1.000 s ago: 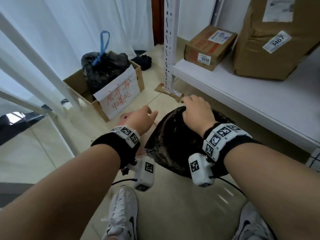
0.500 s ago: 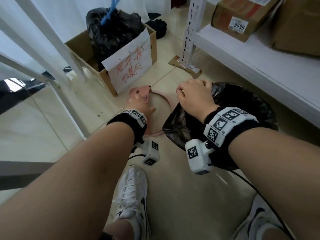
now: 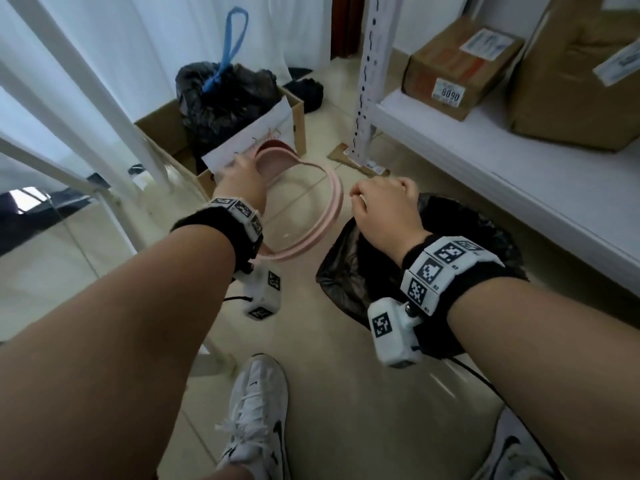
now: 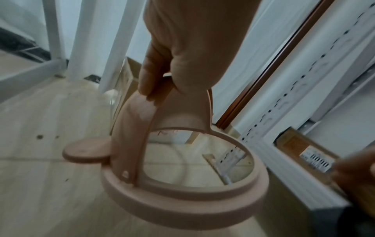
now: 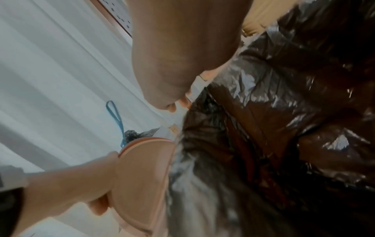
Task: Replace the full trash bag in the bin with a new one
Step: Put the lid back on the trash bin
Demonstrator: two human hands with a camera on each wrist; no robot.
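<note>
Black plastic, crinkly and shiny: that's the trash bag (image 3: 349,271) lining the bin on the tiled floor (image 3: 346,393) right below the white shelf (image 3: 502,161), with most of the bin itself hidden under the bag and the right arm. The right hand (image 3: 388,211) is clenched on the bag's edge, pinching it near the rim. The left hand (image 3: 242,178) has its fingers wrapped round the arched handle of the pink bin ring (image 3: 311,233), held up off the floor just left of the bag. Behind it sits a cardboard box (image 3: 166,133) with another tied black bag (image 3: 221,98) and a blue drawstring loop (image 3: 232,39). The paper sign's writing is mostly blocked.
</note>
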